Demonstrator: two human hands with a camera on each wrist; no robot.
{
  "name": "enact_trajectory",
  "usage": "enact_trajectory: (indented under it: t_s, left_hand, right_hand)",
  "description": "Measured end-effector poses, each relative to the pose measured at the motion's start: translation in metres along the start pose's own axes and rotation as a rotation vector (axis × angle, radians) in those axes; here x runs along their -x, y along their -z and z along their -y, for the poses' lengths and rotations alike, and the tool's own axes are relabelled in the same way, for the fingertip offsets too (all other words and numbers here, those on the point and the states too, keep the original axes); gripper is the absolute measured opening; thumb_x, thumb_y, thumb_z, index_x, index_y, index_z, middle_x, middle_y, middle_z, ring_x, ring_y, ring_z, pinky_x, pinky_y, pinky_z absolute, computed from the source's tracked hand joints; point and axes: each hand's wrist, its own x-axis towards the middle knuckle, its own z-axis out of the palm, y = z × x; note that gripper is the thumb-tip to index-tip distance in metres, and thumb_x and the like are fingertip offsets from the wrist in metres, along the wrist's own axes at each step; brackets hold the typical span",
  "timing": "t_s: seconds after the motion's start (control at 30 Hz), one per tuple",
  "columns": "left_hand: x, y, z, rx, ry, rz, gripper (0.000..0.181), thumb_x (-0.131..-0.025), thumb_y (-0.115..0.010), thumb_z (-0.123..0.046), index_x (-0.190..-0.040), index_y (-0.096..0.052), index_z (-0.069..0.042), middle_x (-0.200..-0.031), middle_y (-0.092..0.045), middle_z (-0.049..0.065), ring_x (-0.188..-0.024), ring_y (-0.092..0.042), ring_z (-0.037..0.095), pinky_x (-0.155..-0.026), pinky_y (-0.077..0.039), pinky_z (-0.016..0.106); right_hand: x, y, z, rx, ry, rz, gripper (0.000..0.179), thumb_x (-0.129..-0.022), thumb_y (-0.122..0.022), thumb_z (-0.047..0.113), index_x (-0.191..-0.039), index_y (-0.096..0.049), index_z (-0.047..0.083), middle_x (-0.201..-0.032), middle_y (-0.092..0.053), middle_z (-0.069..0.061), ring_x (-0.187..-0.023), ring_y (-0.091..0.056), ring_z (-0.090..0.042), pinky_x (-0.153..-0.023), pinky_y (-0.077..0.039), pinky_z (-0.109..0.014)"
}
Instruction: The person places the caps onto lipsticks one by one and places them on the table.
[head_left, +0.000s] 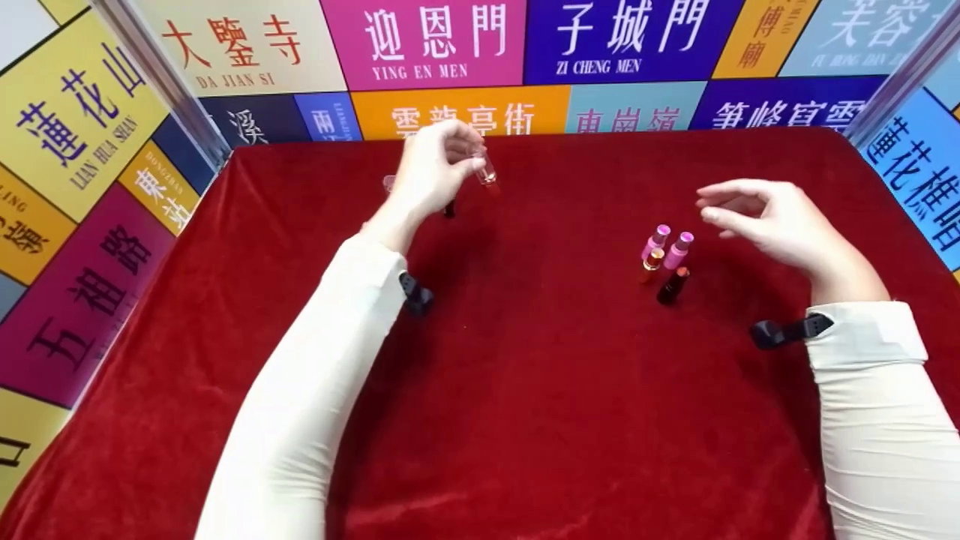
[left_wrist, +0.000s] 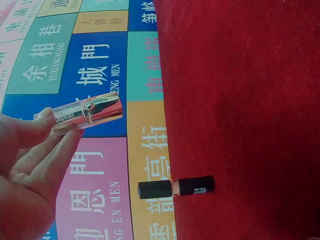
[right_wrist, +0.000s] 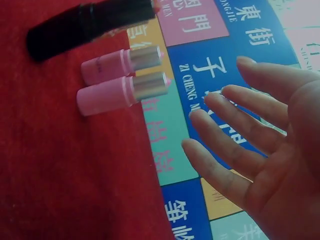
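My left hand [head_left: 435, 169] pinches a lipstick [left_wrist: 102, 110] with a clear section and a shiny gold one, held tilted above the cloth. Below that hand a black lipstick tube [left_wrist: 195, 185] stands on the cloth, partly hidden in the head view. My right hand [head_left: 784, 225] hovers with relaxed fingers, holding nothing, to the right of a cluster of lipsticks. The cluster has two pink lipsticks [head_left: 679, 251], a gold-topped lipstick [head_left: 652, 262] and an uncapped black lipstick [head_left: 673, 286], all upright. In the right wrist view the pink lipsticks [right_wrist: 102, 97] appear uncapped.
Dark red cloth [head_left: 510, 375] covers the table. Colourful panels with printed characters [head_left: 442, 45] stand behind it and along both sides. A small clear item [head_left: 388, 182] shows left of my left wrist, mostly hidden.
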Motion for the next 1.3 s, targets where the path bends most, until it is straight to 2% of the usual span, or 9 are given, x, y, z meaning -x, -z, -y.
enact_trajectory:
  t_s: [0.17,0.37,0.5,0.63,0.87,1.03,1.3]
  left_hand:
    - [-0.008,-0.008,-0.003,-0.045,0.008,0.033,0.019,-0.1,-0.074,-0.005,-0.119,-0.072,-0.002,-0.113,-0.077,0.008,-0.104,-0.073,0.018,-0.096,-0.055,0.023]
    - [-0.018,-0.019,-0.002,-0.102,0.003,0.027,0.018,-0.099,-0.076,-0.005,-0.116,-0.073,-0.001,-0.11,-0.076,0.01,-0.102,-0.072,0.019,-0.093,-0.055,0.022]
    - [-0.023,-0.033,0.002,-0.148,0.004,0.023,0.015,-0.098,-0.076,-0.005,-0.113,-0.073,-0.002,-0.109,-0.075,0.008,-0.1,-0.07,0.017,-0.092,-0.054,0.02]
    - [-0.024,-0.048,0.008,-0.204,0.023,0.023,0.012,-0.099,-0.075,-0.006,-0.111,-0.073,-0.005,-0.106,-0.075,0.006,-0.1,-0.069,0.016,-0.092,-0.053,0.021]
    - [-0.025,-0.059,0.016,-0.285,0.06,0.021,0.01,-0.099,-0.075,-0.006,-0.109,-0.074,-0.008,-0.1,-0.072,0.001,-0.097,-0.067,0.014,-0.092,-0.052,0.025]
    - [-0.026,-0.059,0.022,-0.318,0.076,0.033,0.011,-0.1,-0.071,-0.001,-0.109,-0.073,-0.008,-0.102,-0.073,0.004,-0.097,-0.066,0.014,-0.091,-0.053,0.027]
    - [-0.029,-0.06,0.031,-0.333,0.105,0.001,0.013,-0.099,-0.069,0.001,-0.106,-0.073,-0.008,-0.097,-0.07,0.002,-0.096,-0.068,0.017,-0.091,-0.053,0.03]
  right_hand:
    - [0.0,-0.001,-0.011,0.017,0.009,0.055,0.04,-0.097,-0.081,0.016,-0.135,-0.071,0.004,-0.109,-0.077,0.017,-0.089,-0.074,0.0,-0.078,-0.056,-0.014]
    - [-0.002,-0.007,-0.028,0.027,-0.021,0.121,0.046,-0.091,-0.087,0.011,-0.133,-0.072,0.001,-0.109,-0.08,0.001,-0.093,-0.073,0.001,-0.079,-0.052,-0.012]
    - [-0.004,-0.014,-0.038,0.0,-0.023,0.178,0.045,-0.089,-0.086,0.002,-0.13,-0.071,-0.005,-0.106,-0.081,-0.009,-0.089,-0.074,0.0,-0.076,-0.054,-0.013]
    - [-0.006,-0.021,-0.046,-0.017,0.007,0.211,0.042,-0.087,-0.086,-0.002,-0.126,-0.071,-0.008,-0.103,-0.081,-0.01,-0.087,-0.074,0.0,-0.074,-0.054,-0.013]
    - [-0.008,-0.03,-0.049,0.035,-0.006,0.191,0.034,-0.086,-0.088,0.002,-0.117,-0.076,-0.004,-0.098,-0.08,-0.008,-0.081,-0.07,0.0,-0.069,-0.052,-0.015]
    - [-0.011,-0.032,-0.053,0.07,0.03,0.186,0.028,-0.087,-0.087,0.001,-0.111,-0.075,-0.006,-0.093,-0.08,-0.01,-0.077,-0.067,0.002,-0.066,-0.049,-0.013]
    - [-0.011,-0.035,-0.055,0.047,0.059,0.173,0.026,-0.085,-0.088,0.0,-0.107,-0.075,-0.006,-0.09,-0.08,-0.007,-0.077,-0.067,0.003,-0.067,-0.048,-0.011]
